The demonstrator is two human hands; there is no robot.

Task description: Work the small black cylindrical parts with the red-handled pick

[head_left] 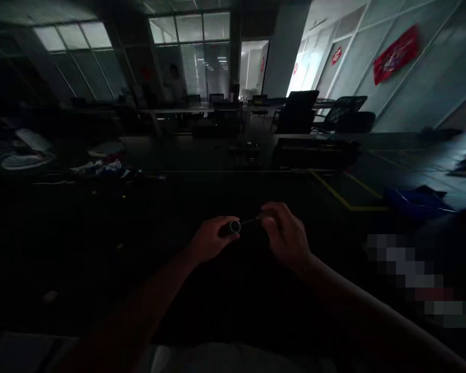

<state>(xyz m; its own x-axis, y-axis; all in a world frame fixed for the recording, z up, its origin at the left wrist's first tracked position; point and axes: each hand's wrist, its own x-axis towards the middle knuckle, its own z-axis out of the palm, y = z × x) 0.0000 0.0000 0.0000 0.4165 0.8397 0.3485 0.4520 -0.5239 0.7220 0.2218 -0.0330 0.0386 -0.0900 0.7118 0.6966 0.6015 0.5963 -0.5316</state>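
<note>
My left hand (212,239) is closed around a dark cylindrical object (235,226) whose round end, with a pale rim, faces up and to the right. Just to the right, my right hand (285,233) pinches a thin rod (250,221). The rod reaches left from my right fingertips to the rim of the cylinder. Whether its tip touches the rim or sits inside is too dark to tell. Both hands are held over a very dark surface.
Crumpled cloths (103,168) lie at the left, near a pale round item (27,150). A long black case (314,154) is ahead. At the right are a blue bag (419,200) and yellow floor lines (367,208). Office chairs (297,111) and desks stand farther back.
</note>
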